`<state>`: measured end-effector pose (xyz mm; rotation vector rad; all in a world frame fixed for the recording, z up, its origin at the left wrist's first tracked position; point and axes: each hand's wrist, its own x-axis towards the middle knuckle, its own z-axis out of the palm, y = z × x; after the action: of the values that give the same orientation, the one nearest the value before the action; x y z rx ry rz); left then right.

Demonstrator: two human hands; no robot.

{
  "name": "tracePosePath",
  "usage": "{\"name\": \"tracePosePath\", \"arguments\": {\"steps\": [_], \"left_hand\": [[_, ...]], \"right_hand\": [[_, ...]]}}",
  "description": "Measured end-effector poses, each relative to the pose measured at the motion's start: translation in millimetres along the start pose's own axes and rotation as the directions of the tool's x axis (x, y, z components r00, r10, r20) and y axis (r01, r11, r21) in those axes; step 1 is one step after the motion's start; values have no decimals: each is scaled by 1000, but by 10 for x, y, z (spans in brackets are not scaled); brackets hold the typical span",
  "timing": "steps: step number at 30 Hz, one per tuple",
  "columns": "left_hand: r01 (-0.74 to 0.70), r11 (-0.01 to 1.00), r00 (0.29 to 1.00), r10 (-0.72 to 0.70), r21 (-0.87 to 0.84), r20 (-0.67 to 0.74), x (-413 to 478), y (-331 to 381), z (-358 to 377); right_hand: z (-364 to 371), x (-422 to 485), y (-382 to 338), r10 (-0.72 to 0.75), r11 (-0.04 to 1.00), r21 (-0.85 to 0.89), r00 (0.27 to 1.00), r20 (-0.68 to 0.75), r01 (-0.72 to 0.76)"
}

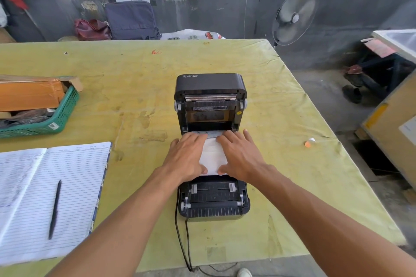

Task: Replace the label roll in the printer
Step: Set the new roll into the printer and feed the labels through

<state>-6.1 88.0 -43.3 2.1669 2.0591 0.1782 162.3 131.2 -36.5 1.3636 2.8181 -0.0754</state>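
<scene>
A black Xprinter label printer (213, 200) stands at the middle of the table with its lid (210, 84) swung up and back. A white label roll (212, 155) lies in the printer's open bay. My left hand (186, 159) grips the roll's left side and my right hand (240, 155) grips its right side. Fingers of both hands cover the roll's ends, and both thumbs sit on its near edge. Below the hands, the paper guides and the front roller (213, 203) of the printer show.
An open lined notebook (74, 186) with a black pen (55, 209) lies at the near left. A green basket (60, 117) holding orange-wrapped parcels stands at the far left. A small orange-and-white cap (309, 142) lies at the right. Black cables (182, 243) run off the front table edge.
</scene>
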Motion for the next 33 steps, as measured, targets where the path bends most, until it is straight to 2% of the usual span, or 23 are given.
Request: {"name": "tracePosePath", "arguments": {"steps": [4, 10, 21, 27, 33], "left_hand": [[-98, 994, 995, 99, 56, -22, 39, -33, -95], [-172, 982, 966, 183, 75, -182, -148, -83, 43], [-149, 976, 927, 194, 158, -322, -396, 13, 307], [-129, 980, 916, 175, 149, -362, -491, 79, 457], [-262, 939, 911, 317, 221, -264, -621, -83, 410]], "right_hand": [[105, -117, -29, -31, 999, -29, 995, -98, 28], [203, -279, -63, -61, 998, -19, 977, -205, 58], [412, -508, -84, -98, 993, -100, 935, -340, 68], [444, -625, -108, -110, 989, -128, 952, -287, 76], [423, -737, -128, -94, 992, -100, 965, -243, 72]]}}
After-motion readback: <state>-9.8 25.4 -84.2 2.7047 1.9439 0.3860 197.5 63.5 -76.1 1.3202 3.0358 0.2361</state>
